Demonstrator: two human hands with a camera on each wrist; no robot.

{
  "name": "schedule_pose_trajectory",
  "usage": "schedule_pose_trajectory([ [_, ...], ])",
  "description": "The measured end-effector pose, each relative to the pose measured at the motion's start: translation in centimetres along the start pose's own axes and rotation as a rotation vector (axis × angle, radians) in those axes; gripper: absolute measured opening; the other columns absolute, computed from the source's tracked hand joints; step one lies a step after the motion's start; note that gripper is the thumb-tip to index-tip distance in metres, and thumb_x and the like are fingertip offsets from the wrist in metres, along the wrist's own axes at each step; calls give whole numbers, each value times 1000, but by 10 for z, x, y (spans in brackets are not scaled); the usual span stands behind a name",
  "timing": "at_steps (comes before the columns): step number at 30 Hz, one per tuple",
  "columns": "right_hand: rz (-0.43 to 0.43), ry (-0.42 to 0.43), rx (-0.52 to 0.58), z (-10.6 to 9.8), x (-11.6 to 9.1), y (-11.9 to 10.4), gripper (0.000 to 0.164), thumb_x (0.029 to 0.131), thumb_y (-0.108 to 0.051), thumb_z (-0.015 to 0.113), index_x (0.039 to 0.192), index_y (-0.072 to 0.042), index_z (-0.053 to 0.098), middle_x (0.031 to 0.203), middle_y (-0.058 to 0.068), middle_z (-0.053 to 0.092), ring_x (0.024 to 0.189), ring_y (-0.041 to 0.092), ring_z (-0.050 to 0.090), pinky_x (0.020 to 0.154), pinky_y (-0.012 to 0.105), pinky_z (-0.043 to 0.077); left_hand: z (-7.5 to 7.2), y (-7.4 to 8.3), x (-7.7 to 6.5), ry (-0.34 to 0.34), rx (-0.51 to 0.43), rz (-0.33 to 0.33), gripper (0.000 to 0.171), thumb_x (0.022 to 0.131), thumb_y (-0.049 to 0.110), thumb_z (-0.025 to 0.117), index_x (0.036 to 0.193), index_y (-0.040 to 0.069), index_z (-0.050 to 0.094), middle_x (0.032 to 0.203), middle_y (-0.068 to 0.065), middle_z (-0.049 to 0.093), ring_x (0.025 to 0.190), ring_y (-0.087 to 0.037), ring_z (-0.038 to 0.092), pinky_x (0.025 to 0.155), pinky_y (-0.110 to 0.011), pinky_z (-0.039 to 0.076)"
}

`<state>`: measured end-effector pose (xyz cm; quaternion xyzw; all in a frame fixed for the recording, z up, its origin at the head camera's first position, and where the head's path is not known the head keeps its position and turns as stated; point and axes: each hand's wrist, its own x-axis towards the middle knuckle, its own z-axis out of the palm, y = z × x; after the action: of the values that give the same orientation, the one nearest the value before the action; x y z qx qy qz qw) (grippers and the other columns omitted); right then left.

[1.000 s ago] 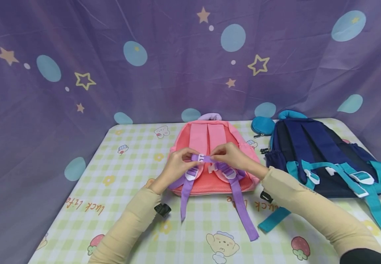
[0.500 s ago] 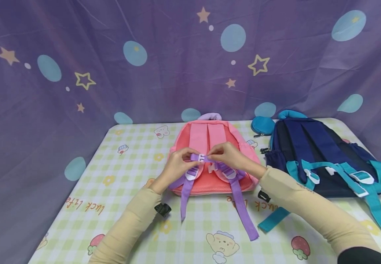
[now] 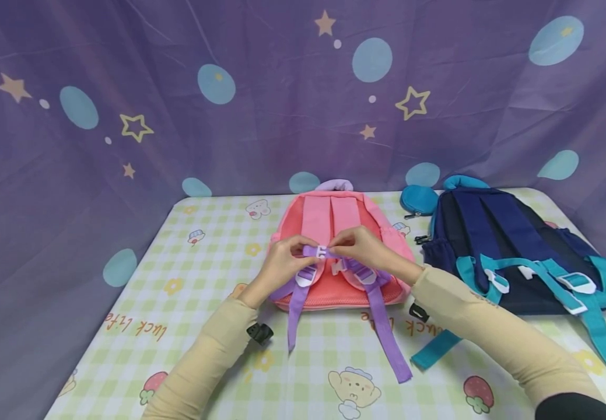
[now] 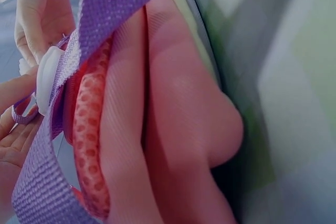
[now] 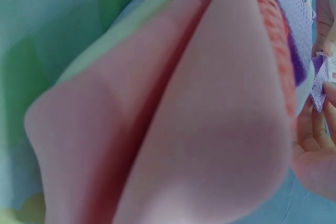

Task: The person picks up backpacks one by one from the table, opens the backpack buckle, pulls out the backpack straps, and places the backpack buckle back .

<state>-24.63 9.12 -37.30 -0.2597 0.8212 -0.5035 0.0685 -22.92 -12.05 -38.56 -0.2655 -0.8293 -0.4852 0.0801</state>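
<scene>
A pink backpack [image 3: 317, 213] lies on the table with its back panel and shoulder straps facing up. Above its lower half, a purple strap [image 3: 310, 251] carrying a white buckle [image 3: 321, 251] is held level between both hands. My left hand [image 3: 282, 261] pinches the strap just left of the buckle. From the other side, my right hand [image 3: 365, 248] pinches it close to the buckle's right edge. A second pale buckle piece [image 3: 338, 267] hangs just below the right fingers. In both wrist views, the bag's pink side [image 5: 210, 119] fills much of the picture, and the hands are partly cut off.
To the right lies a navy backpack [image 3: 491, 233] with teal straps, a round teal pouch [image 3: 419, 200] beside its top. Loose purple strap ends [image 3: 386, 335] trail toward the front. A teal strap end [image 3: 435, 350] lies under the right forearm. A purple curtain [image 3: 282, 146] hangs behind the table.
My right hand has shifted slightly left along the purple strap, nearer the white buckle. My left hand and both backpacks have stayed in place.
</scene>
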Motion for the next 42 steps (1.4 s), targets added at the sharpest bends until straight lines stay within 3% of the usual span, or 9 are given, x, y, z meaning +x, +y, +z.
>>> schedule_pose_trajectory([
  [21,-5,12,2,-6,-4,5,12,90,2,65,97,10,71,93,17,71,76,13,62,69,26,54,0,-1,-1,14,-28,-11,24,77,1,81,97,-4,68,91,-18,72,83,-29,71,74,-33,57],
  [30,-8,19,28,-3,-3,3,12,90,3,65,97,11,71,93,18,71,76,11,62,70,25,55,1,-1,-1,9,-14,-23,25,77,1,81,98,-3,69,93,-16,72,84,-27,71,74,-28,57],
  [42,6,6,13,0,1,1,13,90,0,66,99,8,72,90,12,71,73,12,60,69,24,54,1,-1,0,21,7,0,25,75,0,82,97,-3,70,92,-15,71,81,-22,68,71,-27,56],
])
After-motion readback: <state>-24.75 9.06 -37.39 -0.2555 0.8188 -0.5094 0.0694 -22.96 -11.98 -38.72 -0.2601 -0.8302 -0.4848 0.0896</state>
